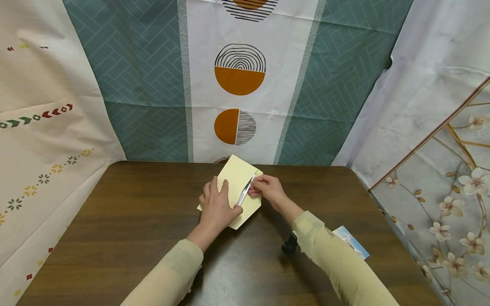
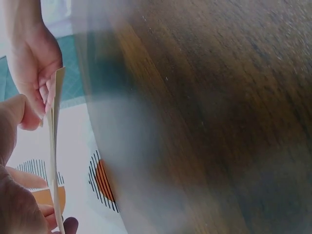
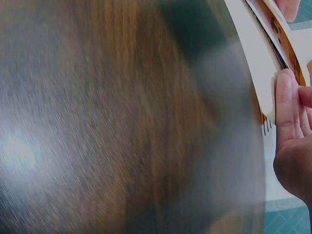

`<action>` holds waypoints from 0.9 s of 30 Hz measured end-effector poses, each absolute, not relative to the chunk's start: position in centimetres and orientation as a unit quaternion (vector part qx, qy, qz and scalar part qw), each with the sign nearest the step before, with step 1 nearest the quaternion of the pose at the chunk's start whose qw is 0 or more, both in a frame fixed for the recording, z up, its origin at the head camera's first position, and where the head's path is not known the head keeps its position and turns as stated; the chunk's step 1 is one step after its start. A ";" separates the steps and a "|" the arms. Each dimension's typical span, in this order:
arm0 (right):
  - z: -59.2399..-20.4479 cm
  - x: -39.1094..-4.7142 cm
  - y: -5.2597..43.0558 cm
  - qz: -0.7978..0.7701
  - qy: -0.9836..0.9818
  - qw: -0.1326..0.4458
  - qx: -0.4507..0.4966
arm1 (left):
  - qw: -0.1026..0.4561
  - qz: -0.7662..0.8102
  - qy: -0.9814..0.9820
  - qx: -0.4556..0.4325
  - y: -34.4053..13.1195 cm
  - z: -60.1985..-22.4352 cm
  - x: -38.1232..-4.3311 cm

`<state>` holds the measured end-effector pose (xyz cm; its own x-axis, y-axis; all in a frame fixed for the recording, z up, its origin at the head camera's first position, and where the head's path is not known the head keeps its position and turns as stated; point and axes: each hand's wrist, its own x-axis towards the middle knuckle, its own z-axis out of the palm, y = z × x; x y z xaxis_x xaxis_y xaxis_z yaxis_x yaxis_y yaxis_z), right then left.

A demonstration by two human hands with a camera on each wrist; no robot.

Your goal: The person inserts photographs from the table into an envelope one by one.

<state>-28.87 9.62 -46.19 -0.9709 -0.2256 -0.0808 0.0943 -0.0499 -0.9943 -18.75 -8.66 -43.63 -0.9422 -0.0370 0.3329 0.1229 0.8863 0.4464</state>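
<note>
Envelope (image 1: 236, 172) (pale yellow, gaping) — left hand (image 1: 217, 206) grips it, right hand (image 1: 269, 189) pinches its edge.

The dark wood-grain table (image 1: 153, 255) carries a blue-and-white card (image 1: 354, 243) (partly hidden) near its right edge.

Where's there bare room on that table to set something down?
The table is bare between the left cloth and left sleeve, and at back right, behind the card and right sleeve. It's crowded at back centre, where the left hand and right hand hold the yellow envelope.
</note>
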 end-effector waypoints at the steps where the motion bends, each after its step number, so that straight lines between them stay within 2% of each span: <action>1: -46.1 -28.9 9.6 -0.718 0.685 0.111 -0.052 | 0.169 -0.238 -0.956 -0.023 -8.7 -43.6 -18.8; 11: -46.3 -29.3 9.5 -0.731 0.671 0.118 -0.028 | 0.157 -0.242 -0.957 -0.017 -8.3 -43.4 -18.8; 20: -46.5 -29.0 9.6 -0.687 0.710 0.143 -0.064 | 0.146 -0.245 -0.958 -0.013 -8.3 -43.6 -18.8; 27: -46.2 -28.9 9.5 -0.697 0.703 0.130 -0.048 | 0.155 -0.246 -0.957 -0.013 -8.1 -43.6 -18.9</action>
